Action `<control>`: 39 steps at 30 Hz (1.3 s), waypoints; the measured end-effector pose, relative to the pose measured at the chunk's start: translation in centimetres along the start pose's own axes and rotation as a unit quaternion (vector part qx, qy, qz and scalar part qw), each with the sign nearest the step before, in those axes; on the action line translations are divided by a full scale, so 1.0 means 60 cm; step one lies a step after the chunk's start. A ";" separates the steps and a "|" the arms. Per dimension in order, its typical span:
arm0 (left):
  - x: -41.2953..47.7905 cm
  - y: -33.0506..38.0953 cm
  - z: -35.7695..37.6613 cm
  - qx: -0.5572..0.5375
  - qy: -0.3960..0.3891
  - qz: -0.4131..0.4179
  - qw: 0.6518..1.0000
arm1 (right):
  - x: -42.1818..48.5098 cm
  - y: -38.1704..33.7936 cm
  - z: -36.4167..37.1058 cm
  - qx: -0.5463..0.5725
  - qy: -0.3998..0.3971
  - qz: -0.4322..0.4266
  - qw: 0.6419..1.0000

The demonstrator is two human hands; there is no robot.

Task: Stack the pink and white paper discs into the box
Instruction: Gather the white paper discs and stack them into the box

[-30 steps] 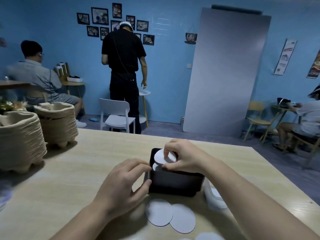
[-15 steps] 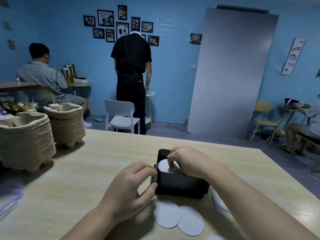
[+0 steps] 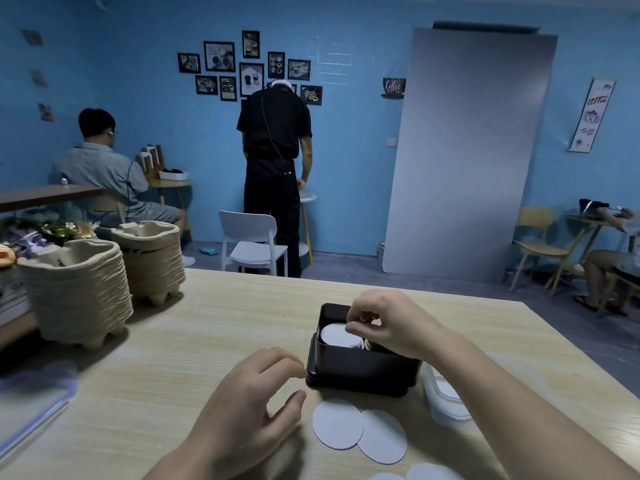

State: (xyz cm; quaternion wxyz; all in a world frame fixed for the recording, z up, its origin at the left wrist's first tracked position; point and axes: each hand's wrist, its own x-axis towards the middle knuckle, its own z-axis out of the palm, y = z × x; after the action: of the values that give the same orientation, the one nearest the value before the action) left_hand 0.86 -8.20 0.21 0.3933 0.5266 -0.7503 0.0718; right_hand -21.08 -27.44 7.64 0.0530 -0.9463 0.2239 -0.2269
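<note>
**Right hand at the box, left hand beside it**

On the pale wooden table [image 3: 207, 341] stands a black rectangular box [image 3: 360, 370], open at the top. A white round paper disc [image 3: 336, 336] lies uppermost inside it, on others of its kind. The right hand [image 3: 388, 323] hangs over the box, thumb and bent fingers closed on that disc's right edge. The left hand [image 3: 249, 407] rests on the table with fingers loosely curled, holding nothing, its index fingertip at the box's near left corner. Two overlapping white paper discs [image 3: 337, 424] lie flat just in front of the box. A white plastic container [image 3: 445, 408] sits at the box's right side. Two stacks of brown moulded-pulp trays [image 3: 79, 299] stand far left.
</note>
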 end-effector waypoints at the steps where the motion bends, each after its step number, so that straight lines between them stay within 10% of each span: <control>1: -0.006 0.002 -0.003 0.004 -0.002 -0.001 1.000 | -0.010 -0.012 -0.005 0.015 0.021 -0.003 1.000; 6: -0.049 0.009 -0.022 -0.016 -0.043 -0.026 0.999 | -0.076 -0.083 -0.003 0.096 0.085 -0.038 0.991; 39: -0.149 0.089 -0.081 -0.029 -0.264 -0.129 0.956 | -0.170 -0.160 0.089 0.165 -0.129 -0.154 0.966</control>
State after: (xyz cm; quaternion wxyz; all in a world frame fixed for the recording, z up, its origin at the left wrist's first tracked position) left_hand 0.05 3.22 -0.76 0.2025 0.6071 -0.7550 -0.1425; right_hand -23.00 -14.31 0.68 0.2010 -0.9689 0.0264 -0.1419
